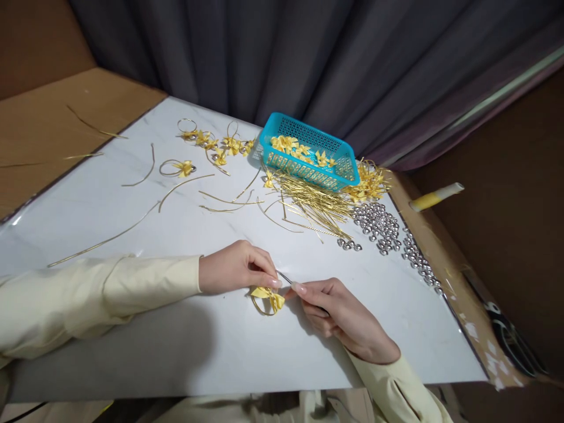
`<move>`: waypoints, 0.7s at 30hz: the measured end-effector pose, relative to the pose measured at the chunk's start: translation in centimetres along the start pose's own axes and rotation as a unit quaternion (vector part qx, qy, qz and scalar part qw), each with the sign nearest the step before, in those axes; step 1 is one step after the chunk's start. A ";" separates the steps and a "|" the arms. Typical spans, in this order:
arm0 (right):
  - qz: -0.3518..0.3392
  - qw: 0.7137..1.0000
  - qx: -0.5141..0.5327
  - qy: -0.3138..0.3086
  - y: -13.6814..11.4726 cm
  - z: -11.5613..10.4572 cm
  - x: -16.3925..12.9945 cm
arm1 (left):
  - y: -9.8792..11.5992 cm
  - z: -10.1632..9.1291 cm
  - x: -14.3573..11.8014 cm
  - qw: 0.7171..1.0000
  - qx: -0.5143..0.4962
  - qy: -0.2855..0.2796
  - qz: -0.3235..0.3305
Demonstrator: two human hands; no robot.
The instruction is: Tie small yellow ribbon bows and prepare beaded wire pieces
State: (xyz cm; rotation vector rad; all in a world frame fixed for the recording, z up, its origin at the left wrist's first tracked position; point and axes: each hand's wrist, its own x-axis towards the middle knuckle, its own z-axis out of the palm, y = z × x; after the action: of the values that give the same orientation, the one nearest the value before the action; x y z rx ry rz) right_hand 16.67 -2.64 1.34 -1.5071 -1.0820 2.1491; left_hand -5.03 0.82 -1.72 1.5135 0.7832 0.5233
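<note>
- Dark grey-purple pleated curtain (242,53) hangs behind the work at twelve o'clock; a white, faintly marbled table (427,329) spreads below it, with a flat brown board (44,126) at ten o'clock.
- Near the table's front edge, the person's left hand (242,269) comes in from nine o'clock, its grip closed, thumb against forefinger, on a yellow satin ribbon bow (275,301).
- A round gold wire ring (263,312) hangs at the bow, below the left fingertips.
- The right hand (341,317) reaches in from four o'clock, its grip clamped on a slim dark metallic rod (284,276) whose far end meets the left fingertips.
- From the bow, toward one o'clock, sits a turquoise perforated plastic basket (273,126) holding yellow ribbon bows (286,143).
- Before the basket lies a heap of straight gold wires (317,202); small shiny silver beads (379,226) scatter at two o'clock.
- At eleven o'clock rest ringed yellow bows with silver centres (231,144).
- Single curved gold wires (106,239) lie toward ten o'clock.
- Black-handled scissors (513,343) are at three o'clock, beyond the table's edge.
</note>
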 end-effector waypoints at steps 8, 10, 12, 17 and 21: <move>0.017 0.998 0.047 -0.035 0.1 -0.5 0.3 | 0.0 -0.1 0.0 1.000 -0.002 -0.001 0.004; 0.029 0.997 0.059 -0.044 0.1 -0.6 0.2 | 0.0 -0.1 0.0 1.000 -0.001 -0.002 0.007; 0.036 0.996 0.063 -0.049 0.1 -0.7 0.2 | 0.0 0.0 0.0 1.000 -0.001 -0.002 0.010; 0.046 0.996 0.054 -0.050 0.1 -0.9 0.2 | 0.0 0.0 0.0 1.000 -0.003 0.002 0.006; 0.048 0.996 0.050 -0.047 0.1 -0.7 0.2 | -0.1 0.1 0.0 1.000 -0.005 0.003 0.001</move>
State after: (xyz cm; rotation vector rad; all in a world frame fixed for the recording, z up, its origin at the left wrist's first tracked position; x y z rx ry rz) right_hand 17.27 -2.29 0.95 -1.4549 -0.9321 2.3234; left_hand -4.98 0.80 -1.81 1.5038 0.7820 0.5325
